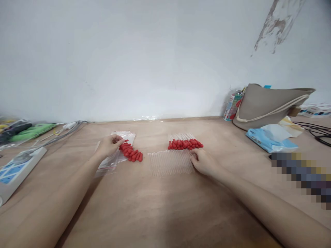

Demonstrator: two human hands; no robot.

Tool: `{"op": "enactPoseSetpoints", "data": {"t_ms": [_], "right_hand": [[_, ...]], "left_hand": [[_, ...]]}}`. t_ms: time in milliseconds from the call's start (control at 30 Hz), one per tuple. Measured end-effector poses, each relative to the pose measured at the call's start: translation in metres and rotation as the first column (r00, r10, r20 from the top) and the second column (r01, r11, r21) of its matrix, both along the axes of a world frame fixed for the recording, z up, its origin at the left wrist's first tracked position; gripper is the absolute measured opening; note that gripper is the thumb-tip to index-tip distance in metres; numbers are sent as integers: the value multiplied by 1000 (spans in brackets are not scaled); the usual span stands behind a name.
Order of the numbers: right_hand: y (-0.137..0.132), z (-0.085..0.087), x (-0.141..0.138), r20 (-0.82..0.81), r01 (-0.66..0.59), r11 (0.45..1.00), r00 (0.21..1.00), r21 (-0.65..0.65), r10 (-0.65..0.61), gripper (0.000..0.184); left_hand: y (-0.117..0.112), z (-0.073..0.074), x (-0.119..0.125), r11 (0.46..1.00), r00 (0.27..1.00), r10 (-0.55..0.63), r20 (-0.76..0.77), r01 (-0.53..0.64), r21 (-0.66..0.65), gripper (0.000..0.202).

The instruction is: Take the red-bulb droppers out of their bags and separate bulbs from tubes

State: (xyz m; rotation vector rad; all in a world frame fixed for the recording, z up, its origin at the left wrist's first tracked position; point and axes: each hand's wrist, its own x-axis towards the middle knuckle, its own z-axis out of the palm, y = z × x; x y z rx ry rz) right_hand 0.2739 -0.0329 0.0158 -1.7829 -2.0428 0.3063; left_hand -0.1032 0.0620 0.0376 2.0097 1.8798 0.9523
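Observation:
On the wooden table (160, 213) my left hand (108, 146) pinches a red rubber bulb at the end of a pile of loose red bulbs (131, 153), which lies beside clear plastic bags (111, 162). My right hand (204, 162) rests with curled fingers on the right edge of a row of clear glass tubes (169, 162); whether it grips one I cannot make out. Behind that row lies a row of assembled droppers with red bulbs (184, 144).
A grey bag (269, 106) with a rope handle stands at the back right, with a blue tissue pack (269, 139) and black cables (318, 132) near it. A white power strip (15, 172), cords and green items (31, 131) lie at the left. A white wall rises behind.

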Motion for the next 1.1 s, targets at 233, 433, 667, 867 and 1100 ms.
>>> {"op": "enactPoseSetpoints", "data": {"t_ms": [233, 433, 667, 867, 1100], "right_hand": [[1, -4, 0, -40, -39, 999, 998, 13, 39, 17], [2, 0, 4, -48, 8, 1000, 999, 5, -8, 23], [2, 2, 7, -31, 60, 997, 998, 53, -58, 42], [6, -3, 10, -83, 67, 998, 994, 9, -66, 43], [7, -7, 2, -117, -6, 999, 993, 41, 11, 39]], "left_hand": [[-5, 6, 2, 998, 998, 60, -20, -60, 26, 45], [-27, 26, 32, 946, 993, 96, -76, -67, 316, 30], [-53, 13, 134, 878, 882, -361, -301, 431, 208, 18], [-27, -2, 179, 915, 878, -390, -280, 403, -10, 31], [-17, 2, 184, 937, 897, -349, -271, 344, -67, 27]]}}
